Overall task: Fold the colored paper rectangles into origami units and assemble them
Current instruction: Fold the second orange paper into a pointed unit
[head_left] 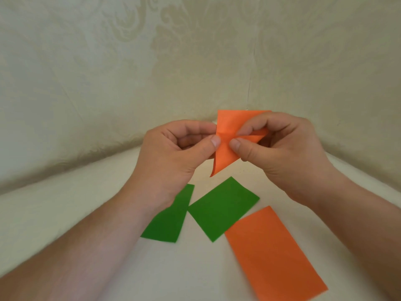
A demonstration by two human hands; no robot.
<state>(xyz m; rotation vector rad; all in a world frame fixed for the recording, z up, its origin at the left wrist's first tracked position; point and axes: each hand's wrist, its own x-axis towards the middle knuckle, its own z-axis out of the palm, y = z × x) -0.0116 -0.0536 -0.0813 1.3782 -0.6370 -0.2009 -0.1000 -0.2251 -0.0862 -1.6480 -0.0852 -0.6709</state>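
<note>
A partly folded orange paper [226, 146] is held up above the table between both hands. My left hand [173, 153] pinches its left edge between thumb and fingers. My right hand [280, 153] pinches its right side, where a flap curls over under the fingers. The paper's pointed lower end hangs free. On the table below lie two flat green rectangles [168, 220] [223, 208], the left one partly hidden by my left wrist. A flat orange rectangle [274, 253] lies to their right, near me.
The white table surface [86, 213] curves around in front of me. A pale cloth with a faint floral pattern [173, 61] hangs as a backdrop right behind the table's far edge.
</note>
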